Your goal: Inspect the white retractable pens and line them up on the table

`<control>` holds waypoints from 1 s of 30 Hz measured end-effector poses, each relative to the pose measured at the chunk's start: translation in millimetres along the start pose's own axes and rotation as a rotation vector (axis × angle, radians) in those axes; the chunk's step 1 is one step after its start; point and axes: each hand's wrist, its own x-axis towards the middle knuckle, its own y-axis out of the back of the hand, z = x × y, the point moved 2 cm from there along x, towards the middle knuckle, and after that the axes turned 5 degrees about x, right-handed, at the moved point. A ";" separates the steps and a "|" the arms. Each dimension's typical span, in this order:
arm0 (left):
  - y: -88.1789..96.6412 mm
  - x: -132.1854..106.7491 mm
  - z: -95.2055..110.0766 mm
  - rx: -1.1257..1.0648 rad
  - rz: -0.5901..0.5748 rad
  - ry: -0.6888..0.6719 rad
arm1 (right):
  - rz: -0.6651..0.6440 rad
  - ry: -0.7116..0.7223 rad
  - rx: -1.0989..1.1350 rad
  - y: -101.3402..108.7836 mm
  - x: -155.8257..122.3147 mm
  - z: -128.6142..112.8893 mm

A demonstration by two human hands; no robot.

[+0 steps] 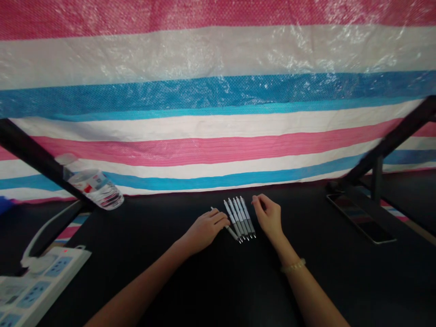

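Several white-and-grey retractable pens (240, 218) lie side by side in a tight row on the black table top (218, 290). My left hand (206, 230) rests just left of the row, curled over a single pen (232, 232). That pen's end sticks out below my fingers, and its other tip shows above them. My right hand (269, 215) sits at the row's right side, its fingers curled together, with the fingertips close to the pens and nothing in them. A beaded bracelet (293, 265) circles my right wrist.
A plastic water bottle (93, 188) lies on its side at the far left, by a white power strip (34, 281). A phone (361, 218) lies flat at the right. A dark metal frame (391, 145) and a striped tarp (218, 100) stand behind the table.
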 end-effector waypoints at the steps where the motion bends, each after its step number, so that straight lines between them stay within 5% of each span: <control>1: -0.3 -1.1 0.0 0.016 -0.014 0.000 | 0.004 -0.014 0.025 0.8 -0.3 -1.7; 7: -0.3 -20.3 0.8 0.106 0.001 -0.025 | -0.078 -0.137 0.177 -6.3 -1.4 -15.1; 14: 25.1 -42.2 0.5 0.100 0.220 0.076 | -0.495 -0.309 0.331 -24.2 -43.2 -47.1; 17: 33.5 -40.6 7.3 0.054 0.273 0.110 | -0.848 -0.730 0.683 -35.9 -75.2 -58.8; 20: 27.9 -34.5 17.7 -0.044 0.249 0.092 | -0.906 -0.965 1.076 -47.6 -96.0 -64.3; 22: 21.7 -31.8 19.8 -0.179 0.382 0.249 | -0.850 -1.088 1.258 -54.8 -104.0 -61.5; 24: 13.5 -31.7 17.0 -0.445 0.535 0.547 | -0.844 -1.149 1.299 -59.8 -108.9 -56.5; 26: 4.1 -31.4 14.9 -0.781 0.575 0.759 | -0.860 -1.200 1.315 -62.0 -111.0 -51.6; 30: -4.6 -31.1 16.7 -1.001 0.626 0.898 | -0.879 -1.325 1.391 -62.1 -108.3 -45.4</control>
